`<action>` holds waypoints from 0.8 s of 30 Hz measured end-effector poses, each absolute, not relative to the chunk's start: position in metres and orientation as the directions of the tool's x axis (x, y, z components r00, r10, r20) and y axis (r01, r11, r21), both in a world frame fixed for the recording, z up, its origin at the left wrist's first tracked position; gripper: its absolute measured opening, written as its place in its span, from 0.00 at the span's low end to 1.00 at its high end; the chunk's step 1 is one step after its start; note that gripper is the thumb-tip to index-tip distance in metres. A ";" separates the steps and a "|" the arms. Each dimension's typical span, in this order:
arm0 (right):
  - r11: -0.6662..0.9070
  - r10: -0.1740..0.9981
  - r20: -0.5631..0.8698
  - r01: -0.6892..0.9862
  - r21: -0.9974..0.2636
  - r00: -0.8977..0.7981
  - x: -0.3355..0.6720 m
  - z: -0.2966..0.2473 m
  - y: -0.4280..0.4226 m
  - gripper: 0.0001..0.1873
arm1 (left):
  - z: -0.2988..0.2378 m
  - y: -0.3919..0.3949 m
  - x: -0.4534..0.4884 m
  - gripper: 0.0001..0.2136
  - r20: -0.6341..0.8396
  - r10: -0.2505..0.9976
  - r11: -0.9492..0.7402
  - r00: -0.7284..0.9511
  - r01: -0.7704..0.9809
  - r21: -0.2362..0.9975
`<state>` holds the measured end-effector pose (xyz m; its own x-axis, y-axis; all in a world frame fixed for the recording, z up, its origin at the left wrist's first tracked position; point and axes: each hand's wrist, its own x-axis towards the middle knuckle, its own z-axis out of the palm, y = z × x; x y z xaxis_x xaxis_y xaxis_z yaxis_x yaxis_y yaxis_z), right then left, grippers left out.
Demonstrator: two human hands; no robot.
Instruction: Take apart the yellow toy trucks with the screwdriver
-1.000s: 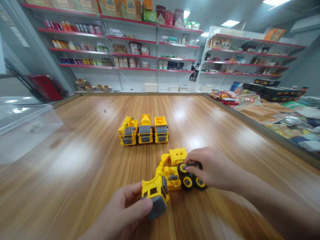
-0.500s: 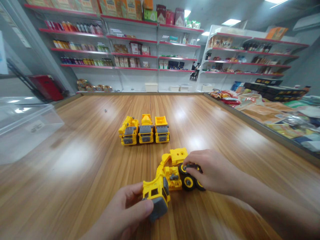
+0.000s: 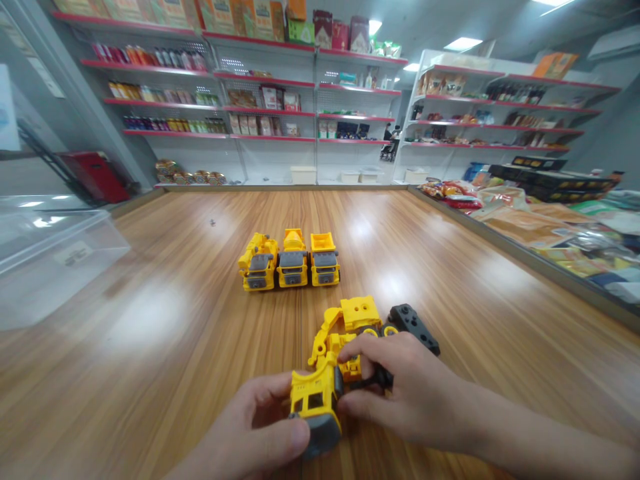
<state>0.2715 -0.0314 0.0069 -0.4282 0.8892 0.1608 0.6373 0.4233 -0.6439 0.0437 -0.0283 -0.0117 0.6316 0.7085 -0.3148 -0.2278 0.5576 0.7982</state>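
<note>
My left hand grips a yellow toy truck cab with a dark grey front, thumb on its near side. My right hand is curled at the cab's right side, with index finger and thumb close to its dark edge. Something dark shows between those fingers, but I cannot make out what it is. Just beyond lie a yellow toy arm, a yellow block with holes and black wheels with yellow hubs, partly hidden by my right hand. A dark grey chassis plate lies behind that hand.
Three yellow toy trucks stand side by side further back: a crane-like one, a mixer and a dump truck. A clear plastic bin stands at the left. Bagged goods lie beyond the table's right edge; stocked shelves line the back.
My right hand has moved from the wheels toward me and leftward to the cab, uncovering the dark grey chassis plate. My left hand keeps the cab, which has shifted slightly.
</note>
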 end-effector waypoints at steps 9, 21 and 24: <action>0.461 0.877 0.243 0.585 -0.667 -0.414 0.272 -0.002 -0.032 0.04 | -0.014 -0.028 0.041 0.19 -0.337 0.711 0.578 0.617 -0.240 0.780; 0.389 0.918 0.240 0.832 -0.397 -0.314 0.300 0.010 -0.008 0.10 | -0.009 -0.030 0.042 0.18 -0.383 0.720 0.609 0.578 -0.263 0.748; 0.355 0.933 0.168 0.888 -0.291 -0.318 0.302 0.009 -0.005 0.12 | -0.007 -0.030 0.042 0.17 -0.392 0.712 0.624 0.583 -0.268 0.734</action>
<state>0.3019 -0.0051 0.0090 -0.3182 0.9329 0.1685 0.8884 0.3555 -0.2905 0.0421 -0.0298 -0.0075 0.5830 0.7117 -0.3918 -0.2683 0.6239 0.7340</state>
